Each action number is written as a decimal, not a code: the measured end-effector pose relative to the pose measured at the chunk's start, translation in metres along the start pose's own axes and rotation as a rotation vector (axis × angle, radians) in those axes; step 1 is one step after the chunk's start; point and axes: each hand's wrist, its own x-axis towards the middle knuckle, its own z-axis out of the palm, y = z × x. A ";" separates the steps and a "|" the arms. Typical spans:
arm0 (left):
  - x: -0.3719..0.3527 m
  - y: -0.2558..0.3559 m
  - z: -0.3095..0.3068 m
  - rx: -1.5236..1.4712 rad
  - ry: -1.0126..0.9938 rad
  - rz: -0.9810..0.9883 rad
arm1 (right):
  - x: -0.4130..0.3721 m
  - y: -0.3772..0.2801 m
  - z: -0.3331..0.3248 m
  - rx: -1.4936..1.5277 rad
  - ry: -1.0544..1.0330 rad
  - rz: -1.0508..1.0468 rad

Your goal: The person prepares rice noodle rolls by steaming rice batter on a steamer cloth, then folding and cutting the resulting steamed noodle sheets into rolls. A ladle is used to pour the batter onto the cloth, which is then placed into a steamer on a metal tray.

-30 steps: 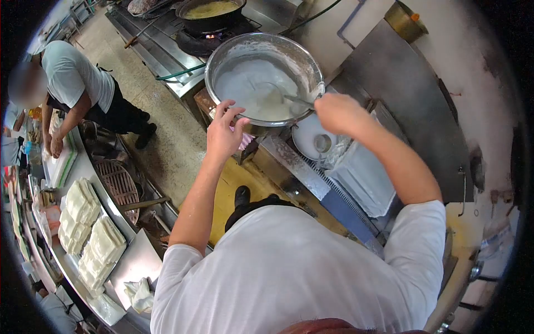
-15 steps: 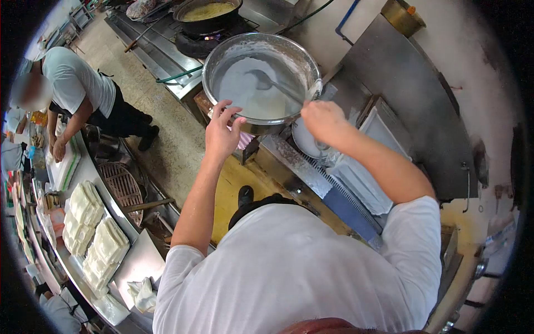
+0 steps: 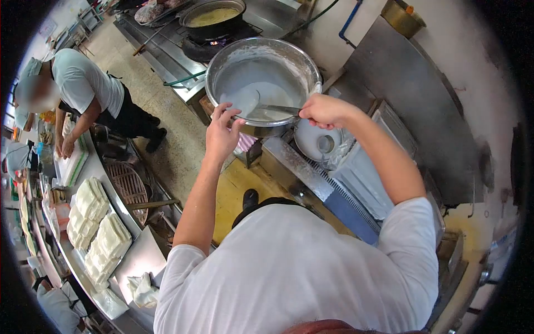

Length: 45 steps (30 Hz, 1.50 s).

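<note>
From above, a hand could pass into the far half of the wide, round, silvery metal bowl (image 3: 240, 55), over the white liquid (image 3: 283, 83). The near half is hemmed in: the left hand (image 3: 224, 133) rests at the near-left rim, the right hand (image 3: 329, 110) hangs by the near-right rim, and from its grip the long-handled grey metal ladle (image 3: 277, 108) slants across inside. Between the forearms, there is room down to the yellow floor (image 3: 236, 181). Behind the bowl, the round black wok (image 3: 219, 31) and burner flame (image 3: 218, 42) block the way. To the right, the flat grey metal panel (image 3: 411, 100) walls off passage.
</note>
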 end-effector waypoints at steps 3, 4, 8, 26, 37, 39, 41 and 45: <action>0.000 0.001 0.001 0.008 0.003 0.012 | -0.006 0.018 0.009 0.176 0.036 -0.061; 0.000 0.002 0.001 -0.005 0.003 -0.002 | -0.010 0.022 0.012 0.282 0.063 -0.090; 0.001 0.003 0.002 0.048 -0.012 0.008 | -0.024 0.043 0.026 0.381 0.086 -0.138; -0.012 0.134 0.072 0.173 -0.117 0.310 | -0.099 0.145 0.068 0.272 0.690 -0.438; 0.033 0.179 0.174 -0.194 -0.181 0.747 | -0.117 0.202 0.042 0.991 0.359 -0.618; 0.047 0.181 0.169 -0.234 -0.137 0.706 | -0.085 0.234 0.047 0.931 0.398 -0.397; 0.061 0.174 0.171 -0.350 -0.205 0.544 | -0.044 0.267 0.070 0.827 0.537 -0.193; 0.082 0.187 0.154 -0.505 -0.295 0.166 | 0.018 0.300 0.107 0.236 0.673 -0.103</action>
